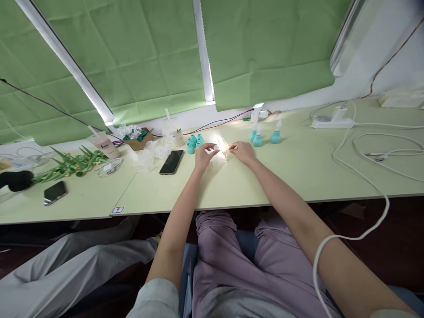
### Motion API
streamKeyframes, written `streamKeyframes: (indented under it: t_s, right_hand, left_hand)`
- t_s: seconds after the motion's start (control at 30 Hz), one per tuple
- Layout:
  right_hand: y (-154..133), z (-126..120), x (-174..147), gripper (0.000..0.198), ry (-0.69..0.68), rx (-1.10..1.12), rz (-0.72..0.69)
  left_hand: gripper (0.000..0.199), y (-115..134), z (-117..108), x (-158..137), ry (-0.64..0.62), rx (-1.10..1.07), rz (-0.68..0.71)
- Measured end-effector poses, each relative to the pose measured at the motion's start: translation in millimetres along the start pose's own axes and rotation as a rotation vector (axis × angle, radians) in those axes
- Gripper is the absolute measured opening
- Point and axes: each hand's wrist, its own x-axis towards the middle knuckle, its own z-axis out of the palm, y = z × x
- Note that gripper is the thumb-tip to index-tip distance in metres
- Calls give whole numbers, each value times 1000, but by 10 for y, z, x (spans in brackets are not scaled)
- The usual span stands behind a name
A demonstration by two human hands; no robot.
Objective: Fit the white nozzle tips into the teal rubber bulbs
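My left hand [204, 157] is closed in a pinch over the table, with a small white round piece [216, 147] at its fingertips. Facing it, my right hand [243, 152] has thumb and finger pinched together; glare hides what they hold, if anything. Between the two hands is a bright glowing clump [221, 145], too overexposed to make out. Several small teal vase-shaped pots [190, 148] are grouped just beyond my left hand. To the right of my right hand are three more teal pots [275, 138] with pale pointed tops.
A black phone [171, 162], crumpled clear plastic [150, 154], a cardboard box [137, 142] and two drink cups [174, 132] lie leftward. Farther left are artificial flowers [74, 164] and another phone [55, 193]. A power strip [333, 123] and white cable [359, 176] occupy the right; someone's legs [96, 260] are beside me.
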Motion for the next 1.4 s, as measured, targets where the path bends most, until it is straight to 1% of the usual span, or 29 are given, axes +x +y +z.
streamKeyframes:
  t_s: [0.07, 0.1, 0.17, 0.23, 0.37, 0.47, 0.6, 0.83, 0.97, 1.1, 1.2, 1.3, 1.4]
  right_hand:
    - [-72, -63, -9, 14, 24, 202, 77]
    - [-117, -94, -13, 17, 35, 323, 93]
    - [-212, -144, -29, 23, 45, 551, 63]
    - [-300, -174, -55, 26, 33, 692, 1]
    - [-392, -184, -109, 29, -34, 714, -52]
    - [-399, -167, -123, 29, -58, 719, -58]
    - [-403, -149, -124, 32, -71, 777, -48]
    - [-439, -188, -168, 36, -169, 782, -70]
    - [-425, -189, -158, 39, -213, 849, -13]
    - [-412, -187, -153, 41, -250, 909, 91]
    - [-398, -213, -176, 43, -334, 952, 160]
    - [-378, -230, -195, 41, -430, 1050, 216]
    - [-373, -211, -199, 37, -463, 1160, 303]
  left_hand:
    - [27, 14, 2, -6, -4, 33, 13]
    - [26, 24, 5, -10, -8, 48, 23]
    - [26, 43, 11, -18, -21, 71, 51]
    - [26, 59, 15, -26, -39, 94, 76]
    - [25, 74, 11, -36, -56, 123, 92]
    - [23, 74, 10, -42, -58, 133, 100]
    - [22, 62, 18, -44, -65, 132, 130]
    - [22, 56, 8, -40, -57, 154, 121]
    - [19, 70, 4, -42, -49, 162, 134]
    - [16, 87, 12, -54, -49, 196, 174]
    - [15, 110, 21, -67, -62, 215, 190]
    - [14, 132, 29, -78, -67, 231, 186]
    - [14, 133, 33, -84, -66, 257, 190]
